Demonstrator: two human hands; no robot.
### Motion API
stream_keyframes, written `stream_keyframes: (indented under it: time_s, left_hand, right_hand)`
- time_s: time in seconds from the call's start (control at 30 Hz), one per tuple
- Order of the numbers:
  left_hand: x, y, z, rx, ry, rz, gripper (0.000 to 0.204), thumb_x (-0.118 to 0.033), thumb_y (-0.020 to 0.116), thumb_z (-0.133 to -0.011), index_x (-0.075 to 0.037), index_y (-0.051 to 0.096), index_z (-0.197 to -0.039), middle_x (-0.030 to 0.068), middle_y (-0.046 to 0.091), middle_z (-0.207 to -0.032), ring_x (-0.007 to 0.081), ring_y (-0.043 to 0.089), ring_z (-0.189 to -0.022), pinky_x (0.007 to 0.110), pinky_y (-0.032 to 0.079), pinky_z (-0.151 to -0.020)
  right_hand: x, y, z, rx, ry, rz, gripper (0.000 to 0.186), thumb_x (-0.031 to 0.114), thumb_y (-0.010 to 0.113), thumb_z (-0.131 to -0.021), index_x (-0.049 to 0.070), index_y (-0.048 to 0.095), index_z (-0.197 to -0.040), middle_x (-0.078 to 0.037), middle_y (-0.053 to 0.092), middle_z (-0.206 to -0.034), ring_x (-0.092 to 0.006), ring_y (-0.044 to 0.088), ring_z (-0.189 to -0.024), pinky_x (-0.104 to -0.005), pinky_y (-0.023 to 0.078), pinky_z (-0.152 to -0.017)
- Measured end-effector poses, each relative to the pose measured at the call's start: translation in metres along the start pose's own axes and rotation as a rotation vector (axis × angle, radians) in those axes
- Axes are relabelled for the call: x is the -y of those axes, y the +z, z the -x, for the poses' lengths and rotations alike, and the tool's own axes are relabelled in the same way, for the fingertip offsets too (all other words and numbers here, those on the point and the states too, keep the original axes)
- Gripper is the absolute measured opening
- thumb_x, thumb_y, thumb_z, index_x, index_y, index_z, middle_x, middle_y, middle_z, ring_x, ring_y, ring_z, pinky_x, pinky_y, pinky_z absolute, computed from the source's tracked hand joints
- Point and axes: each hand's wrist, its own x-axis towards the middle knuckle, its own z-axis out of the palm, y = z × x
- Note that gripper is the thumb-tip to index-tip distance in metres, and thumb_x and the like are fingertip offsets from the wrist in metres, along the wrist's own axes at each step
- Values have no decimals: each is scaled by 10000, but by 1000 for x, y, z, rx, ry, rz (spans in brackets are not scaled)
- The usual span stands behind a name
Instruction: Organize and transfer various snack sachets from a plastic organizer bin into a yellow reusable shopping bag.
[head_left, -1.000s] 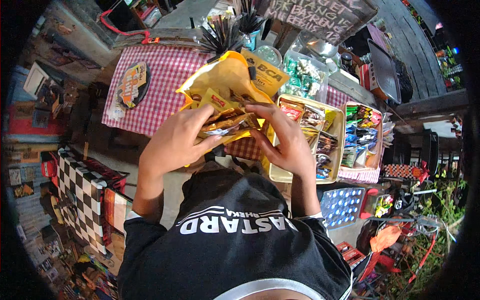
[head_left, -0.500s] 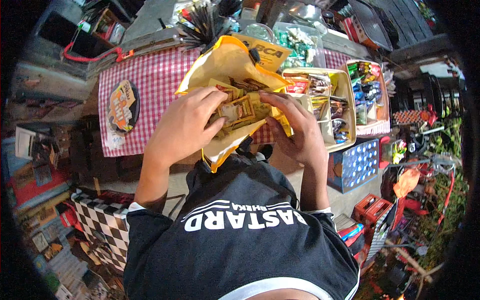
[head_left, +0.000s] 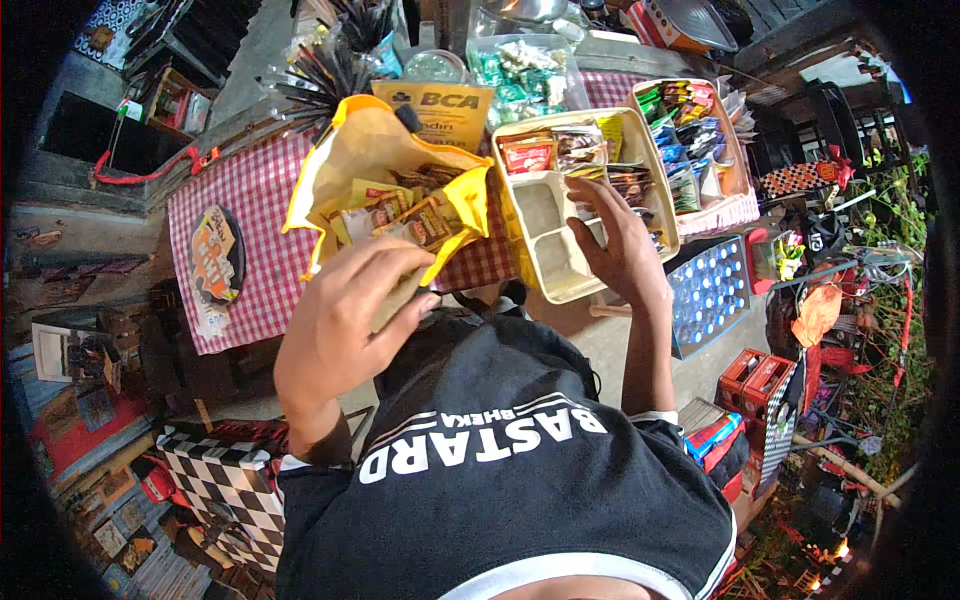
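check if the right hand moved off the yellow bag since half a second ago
Yes. The right hand left the yellow bag and went right, now over the cream compartment tray.

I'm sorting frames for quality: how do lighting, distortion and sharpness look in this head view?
Head view: strong fisheye, with a black rim and the checked tablecloth edge bending; warm artificial light falls on the yellow bag and cream tray, while the margins go dark; the left hand and right hand look reasonably sharp, with the outer clutter softer.
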Motion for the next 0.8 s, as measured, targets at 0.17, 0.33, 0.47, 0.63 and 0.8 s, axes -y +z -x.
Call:
stream_keyframes:
  time_s: [0.17,0.33,0.47,0.63,0.8]
  left_hand:
    - [-30,51,-19,73,-48,1,270,-184,715,-904,-29,634,-1109,148,670,-1057,350,657,-1005,439,521,-886]
    - [-30,118,-51,179,-119,199,211,-157,688,-933,-22,631,-1086,143,665,-1008,314,676,-915,386,534,-824]
    - [-1,176,-76,159,-236,155,180,-138,662,-947,-7,617,-1061,147,657,-998,309,663,-888,380,527,-806]
    - [20,228,-83,69,-307,185,184,-140,635,-966,-1,619,-1085,155,674,-1005,311,662,-947,390,515,-854]
    - [15,254,-90,-73,-350,141,170,-114,627,-965,-12,630,-1101,161,686,-1048,310,677,-1037,391,513,-905]
  right_hand:
    - [-88,-4,3,47,-16,115,565,182,644,-940,11,429,-1434,-269,563,-1317,-449,582,-1176,-488,513,-961]
    - [-155,5,-7,89,-163,205,517,212,647,-935,9,470,-1376,-266,583,-1292,-443,623,-1087,-490,520,-925]
    - [-175,5,-20,169,-279,189,399,188,652,-922,3,526,-1252,-205,637,-1144,-413,651,-997,-485,528,-856]
    - [-182,-5,-31,203,-359,159,287,155,644,-915,19,549,-1148,-156,637,-1051,-376,668,-922,-476,532,-801]
    - [-194,-6,-36,232,-509,238,340,103,607,-882,14,569,-1208,-167,655,-1127,-343,670,-995,-445,525,-861]
